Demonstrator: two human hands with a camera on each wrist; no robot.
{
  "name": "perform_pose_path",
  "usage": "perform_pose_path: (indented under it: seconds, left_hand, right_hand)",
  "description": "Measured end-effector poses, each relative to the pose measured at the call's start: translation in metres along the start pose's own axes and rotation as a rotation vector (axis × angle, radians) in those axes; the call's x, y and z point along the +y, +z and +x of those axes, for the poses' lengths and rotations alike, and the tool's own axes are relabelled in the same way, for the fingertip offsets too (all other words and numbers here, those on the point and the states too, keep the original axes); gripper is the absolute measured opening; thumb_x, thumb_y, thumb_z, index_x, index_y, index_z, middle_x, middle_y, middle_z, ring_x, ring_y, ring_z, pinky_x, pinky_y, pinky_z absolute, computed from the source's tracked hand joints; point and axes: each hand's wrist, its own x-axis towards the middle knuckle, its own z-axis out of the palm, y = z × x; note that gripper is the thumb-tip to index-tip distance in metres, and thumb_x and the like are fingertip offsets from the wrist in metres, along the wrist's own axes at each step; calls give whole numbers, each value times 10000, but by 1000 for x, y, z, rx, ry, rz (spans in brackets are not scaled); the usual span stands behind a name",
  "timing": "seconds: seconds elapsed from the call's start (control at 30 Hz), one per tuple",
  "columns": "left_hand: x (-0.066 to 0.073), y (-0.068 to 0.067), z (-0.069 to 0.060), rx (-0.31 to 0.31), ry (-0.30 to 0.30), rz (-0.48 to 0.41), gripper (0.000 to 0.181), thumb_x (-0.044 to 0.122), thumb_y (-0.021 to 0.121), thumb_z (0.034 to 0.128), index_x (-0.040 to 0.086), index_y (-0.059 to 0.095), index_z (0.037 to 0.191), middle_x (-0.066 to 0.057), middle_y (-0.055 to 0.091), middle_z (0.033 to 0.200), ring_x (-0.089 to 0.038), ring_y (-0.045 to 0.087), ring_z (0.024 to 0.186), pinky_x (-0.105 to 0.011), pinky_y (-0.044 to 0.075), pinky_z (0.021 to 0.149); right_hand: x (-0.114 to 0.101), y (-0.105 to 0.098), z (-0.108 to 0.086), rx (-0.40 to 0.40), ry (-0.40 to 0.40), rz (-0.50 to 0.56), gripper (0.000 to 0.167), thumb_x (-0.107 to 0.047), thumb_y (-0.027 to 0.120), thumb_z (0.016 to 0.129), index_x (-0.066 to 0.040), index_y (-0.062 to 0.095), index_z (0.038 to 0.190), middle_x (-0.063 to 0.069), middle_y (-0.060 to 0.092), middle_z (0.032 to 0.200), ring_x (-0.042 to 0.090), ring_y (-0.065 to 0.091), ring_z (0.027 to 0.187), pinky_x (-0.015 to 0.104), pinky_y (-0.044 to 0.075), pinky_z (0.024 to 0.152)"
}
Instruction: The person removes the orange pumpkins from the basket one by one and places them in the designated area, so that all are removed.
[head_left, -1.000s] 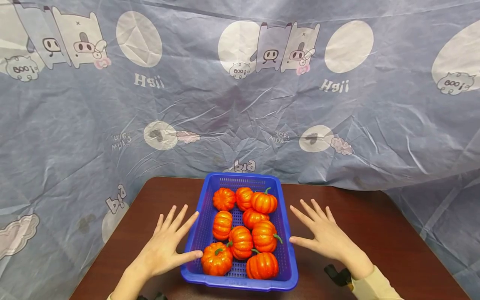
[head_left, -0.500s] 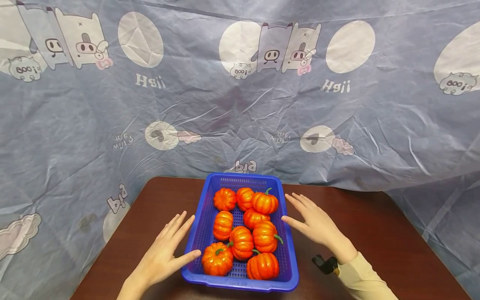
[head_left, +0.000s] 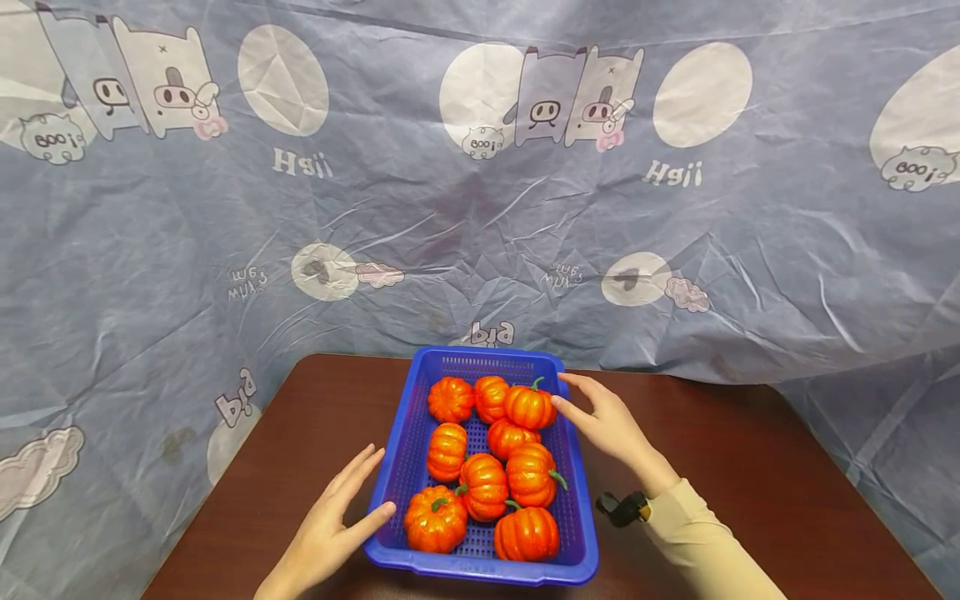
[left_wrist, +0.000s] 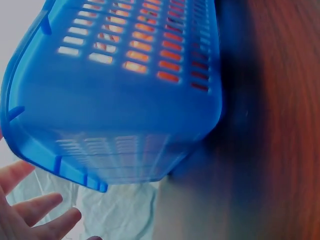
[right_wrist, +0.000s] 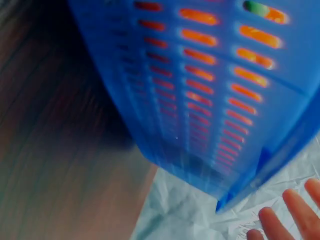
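Note:
A blue plastic basket (head_left: 480, 570) with slotted walls holds several small orange pumpkins, among them a front-left pumpkin (head_left: 435, 520) and a back-right pumpkin (head_left: 530, 407) with green stems. My left hand (head_left: 327, 523) is at the basket's left side, fingers extended and thumb near the rim. At the far right corner, my right hand (head_left: 613, 423) has its thumb over the rim beside the back-right pumpkin. In the left wrist view, the fingers (left_wrist: 52, 220) stand beside the basket's outer rim. The right wrist view shows the other fingers (right_wrist: 295, 212) spread outside the wall, apart from it.
The basket stands on a dark brown table (head_left: 720, 475). Behind and beside the table hangs a wrinkled grey-blue cloth (head_left: 465, 225) with cartoon prints. A black strap piece (head_left: 622, 508) sits at the right wrist.
My right hand has moved inward and away from me to the basket's far right corner. My left hand has shifted slightly toward me, its fingers closer together. The basket and pumpkins stay put.

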Motion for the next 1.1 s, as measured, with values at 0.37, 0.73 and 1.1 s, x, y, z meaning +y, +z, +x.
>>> perform_pose_path:
  seconds: [0.37,0.73,1.1]
  left_hand:
    - [-7,19,-10,-5,-117,-364,477,138,613,912,162,478,1369,-86,423,1418,-147,462,1227,-276,408,946]
    - [-13,35,-15,-24,-247,-559,434,158,471,979,190,375,1401,-168,224,1508,-447,122,1362,-693,94,984]
    - [-12,39,-15,-1,-230,-579,441,117,418,985,152,358,1421,-105,264,1496,-365,119,1365,-561,129,1042]
  right_hand:
    - [2,16,23,10,136,256,511,-369,648,878,-71,554,1282,175,576,1245,316,558,1116,462,420,935]
    - [5,29,37,0,213,192,459,-275,624,904,-7,553,1270,181,619,1174,308,578,1090,443,440,905]
    - [14,38,42,102,186,170,369,-158,609,909,29,586,1226,171,637,1147,297,606,1031,417,455,891]
